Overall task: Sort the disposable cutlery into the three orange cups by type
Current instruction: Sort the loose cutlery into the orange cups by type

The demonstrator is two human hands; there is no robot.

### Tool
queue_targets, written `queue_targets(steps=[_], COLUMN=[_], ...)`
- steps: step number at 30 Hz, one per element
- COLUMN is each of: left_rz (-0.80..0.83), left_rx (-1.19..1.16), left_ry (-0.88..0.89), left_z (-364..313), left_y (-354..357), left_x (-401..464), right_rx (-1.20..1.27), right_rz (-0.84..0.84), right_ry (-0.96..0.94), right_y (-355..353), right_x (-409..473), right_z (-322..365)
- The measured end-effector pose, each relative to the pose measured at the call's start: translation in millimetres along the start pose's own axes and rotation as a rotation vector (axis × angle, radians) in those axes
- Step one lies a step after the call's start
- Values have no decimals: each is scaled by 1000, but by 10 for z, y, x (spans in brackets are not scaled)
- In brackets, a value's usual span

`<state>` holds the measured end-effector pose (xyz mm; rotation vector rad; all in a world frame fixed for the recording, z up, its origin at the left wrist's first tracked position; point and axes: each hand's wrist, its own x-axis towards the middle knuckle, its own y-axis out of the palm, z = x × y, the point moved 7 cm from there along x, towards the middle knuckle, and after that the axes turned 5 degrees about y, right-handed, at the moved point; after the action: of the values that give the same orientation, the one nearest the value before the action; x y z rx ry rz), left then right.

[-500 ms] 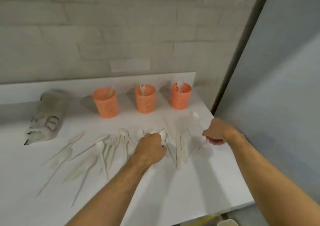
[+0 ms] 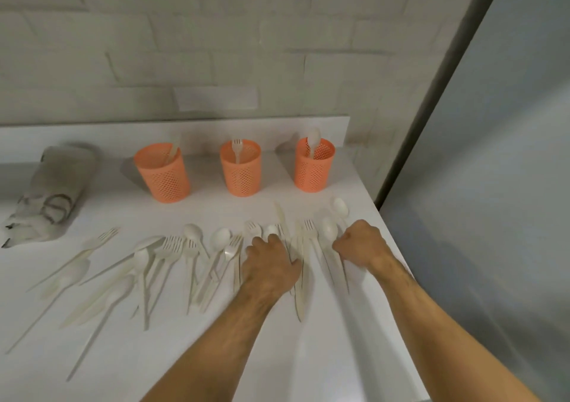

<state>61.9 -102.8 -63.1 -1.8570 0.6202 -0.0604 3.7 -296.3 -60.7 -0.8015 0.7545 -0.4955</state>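
Three orange mesh cups stand in a row at the back: the left cup has a knife in it, the middle cup a fork, the right cup a spoon. White plastic forks, knives and spoons lie scattered in front of them. My left hand lies knuckles up on the pile, its fingers curled round a spoon whose bowl sticks out past the fingertips. My right hand is curled, with its fingertips pinching the handle of another spoon.
A rolled grey cloth lies at the back left. The white table ends close to my right arm, with a grey panel beyond it. Another spoon lies near that right edge. A tiled wall stands behind the cups.
My right hand has come left and down onto the cutlery by the table's right edge. My left hand stays on the pile with the spoon under its fingers.
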Motion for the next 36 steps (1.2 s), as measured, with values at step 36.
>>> queue_targets(steps=[36], left_rz=[22], left_rx=[138], left_ry=[-81], left_z=[-129], left_y=[-26], left_x=[535], right_rx=[-180], right_rz=[36], right_ry=[-95], right_y=[183], right_x=[-10], right_z=[428])
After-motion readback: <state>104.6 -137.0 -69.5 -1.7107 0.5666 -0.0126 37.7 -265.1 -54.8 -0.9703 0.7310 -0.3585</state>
